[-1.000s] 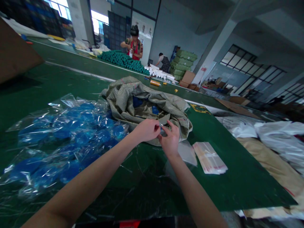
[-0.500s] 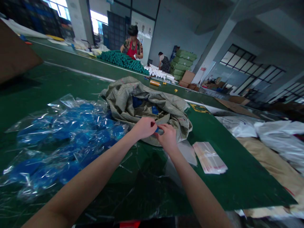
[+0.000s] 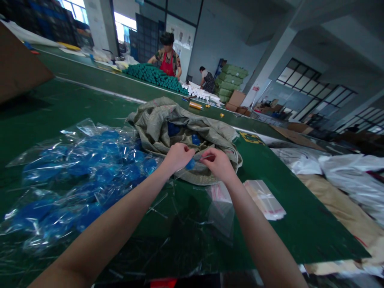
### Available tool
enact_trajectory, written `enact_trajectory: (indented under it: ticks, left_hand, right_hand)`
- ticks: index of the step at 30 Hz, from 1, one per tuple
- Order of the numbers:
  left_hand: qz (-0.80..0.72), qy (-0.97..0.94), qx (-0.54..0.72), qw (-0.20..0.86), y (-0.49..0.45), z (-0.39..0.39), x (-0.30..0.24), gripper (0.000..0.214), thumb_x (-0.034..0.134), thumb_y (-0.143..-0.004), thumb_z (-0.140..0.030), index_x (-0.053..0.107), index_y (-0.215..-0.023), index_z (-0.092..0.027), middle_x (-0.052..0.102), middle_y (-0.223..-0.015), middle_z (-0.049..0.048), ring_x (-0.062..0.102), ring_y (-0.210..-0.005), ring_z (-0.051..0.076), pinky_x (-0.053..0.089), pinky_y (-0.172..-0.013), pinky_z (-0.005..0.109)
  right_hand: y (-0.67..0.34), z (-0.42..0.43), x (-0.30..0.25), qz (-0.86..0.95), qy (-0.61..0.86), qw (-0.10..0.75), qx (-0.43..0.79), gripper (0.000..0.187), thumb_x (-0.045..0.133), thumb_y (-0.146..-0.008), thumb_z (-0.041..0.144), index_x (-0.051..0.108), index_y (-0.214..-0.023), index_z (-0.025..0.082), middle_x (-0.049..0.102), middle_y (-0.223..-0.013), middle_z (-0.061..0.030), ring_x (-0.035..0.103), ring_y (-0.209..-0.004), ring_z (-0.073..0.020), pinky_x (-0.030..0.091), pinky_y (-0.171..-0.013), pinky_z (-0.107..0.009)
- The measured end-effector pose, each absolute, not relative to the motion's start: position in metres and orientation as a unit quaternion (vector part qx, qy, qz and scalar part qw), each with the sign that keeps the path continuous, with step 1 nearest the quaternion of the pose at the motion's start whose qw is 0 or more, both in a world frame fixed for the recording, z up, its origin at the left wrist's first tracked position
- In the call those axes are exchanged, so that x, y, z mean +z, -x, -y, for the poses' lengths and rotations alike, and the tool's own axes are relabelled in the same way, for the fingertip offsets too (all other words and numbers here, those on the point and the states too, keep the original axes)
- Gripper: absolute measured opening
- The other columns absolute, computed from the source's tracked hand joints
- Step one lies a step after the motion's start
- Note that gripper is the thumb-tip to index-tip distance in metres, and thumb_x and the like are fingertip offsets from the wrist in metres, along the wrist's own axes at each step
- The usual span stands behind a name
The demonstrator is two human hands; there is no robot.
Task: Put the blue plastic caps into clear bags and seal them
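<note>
My left hand (image 3: 177, 157) and my right hand (image 3: 218, 163) are closed side by side just above the green table (image 3: 45, 108), pinching the top edge of a clear plastic bag (image 3: 195, 168) stretched between them. A small blue piece (image 3: 191, 163) shows inside the bag beside my left fingers. Right behind both hands lies an open grey-green woven sack (image 3: 168, 120) with more blue pieces inside. A pile of filled clear bags with blue pieces (image 3: 78, 168) spreads out left of my left arm.
A stack of empty clear bags (image 3: 264, 194) lies right of my right arm, and loose clear bags (image 3: 220, 208) lie under it. White and tan sacks (image 3: 345, 176) sit at the right. Two people work at a far table with green tubes (image 3: 156, 76). Brown cardboard (image 3: 18, 68) stands far left.
My hands have drawn slightly apart and lifted a little toward the sack, pulling the bag's top edge taut. A blue piece now shows in the bag.
</note>
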State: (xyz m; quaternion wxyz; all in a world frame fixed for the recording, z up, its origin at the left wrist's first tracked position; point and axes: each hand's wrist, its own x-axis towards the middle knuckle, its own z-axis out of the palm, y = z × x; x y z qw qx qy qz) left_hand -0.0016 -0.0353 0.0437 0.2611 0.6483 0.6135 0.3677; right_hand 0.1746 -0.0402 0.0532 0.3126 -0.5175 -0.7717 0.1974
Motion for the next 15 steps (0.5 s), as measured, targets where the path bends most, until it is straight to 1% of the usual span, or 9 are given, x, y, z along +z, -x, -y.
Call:
enact_trajectory:
  ticks: [3,5,7,10,15]
  left_hand:
    - [-0.616,-0.636,0.377,0.273,0.002,0.035,0.044,0.028,0.05,-0.077,-0.035,0.063,-0.061,-0.016,0.067,-0.063,0.007,0.06,-0.065,0.018,0.041,-0.062,0.026]
    - [-0.614,-0.635,0.38,0.273,0.002,0.035,0.043,0.028,0.05,-0.077,-0.035,0.062,-0.061,-0.016,0.066,-0.062,0.0065,0.06,-0.065,0.018,0.041,-0.061,0.026]
    - [-0.61,-0.638,0.382,0.273,0.002,0.034,0.042,0.028,0.05,-0.077,-0.036,0.061,-0.061,-0.016,0.064,-0.06,0.0059,0.059,-0.064,0.018,0.04,-0.06,0.026]
    - [-0.603,-0.643,0.386,0.271,0.002,0.032,0.04,0.028,0.049,-0.077,-0.036,0.06,-0.06,-0.016,0.063,-0.059,0.0053,0.058,-0.062,0.017,0.039,-0.06,0.026]
    - [-0.592,-0.65,0.392,0.271,0.004,0.032,0.038,0.029,0.049,-0.076,-0.036,0.061,-0.059,-0.016,0.063,-0.059,0.0051,0.058,-0.062,0.017,0.04,-0.061,0.026]
  right_hand:
    - [-0.172,0.039,0.046,0.739,0.585,0.303,0.138,0.024,0.074,-0.07,0.029,0.059,-0.085,0.018,0.069,-0.081,-0.0024,0.064,-0.072,-0.016,0.048,-0.069,-0.029]
    - [-0.17,0.038,0.043,0.715,0.62,0.296,0.129,0.024,0.072,-0.073,0.032,0.059,-0.088,0.018,0.069,-0.083,-0.0038,0.064,-0.074,-0.0165,0.048,-0.072,-0.03]
    - [-0.168,0.034,0.041,0.691,0.642,0.295,0.152,0.026,0.068,-0.076,0.036,0.06,-0.092,0.017,0.069,-0.083,-0.0048,0.065,-0.075,-0.017,0.048,-0.072,-0.031]
    - [-0.169,0.027,0.04,0.68,0.645,0.293,0.188,0.032,0.069,-0.075,0.042,0.064,-0.093,0.016,0.071,-0.086,-0.0065,0.066,-0.078,-0.0184,0.048,-0.071,-0.03]
    - [-0.172,0.019,0.039,0.689,0.608,0.298,0.259,0.03,0.064,-0.08,0.043,0.07,-0.091,0.015,0.073,-0.088,-0.0079,0.067,-0.077,-0.0168,0.049,-0.069,-0.027]
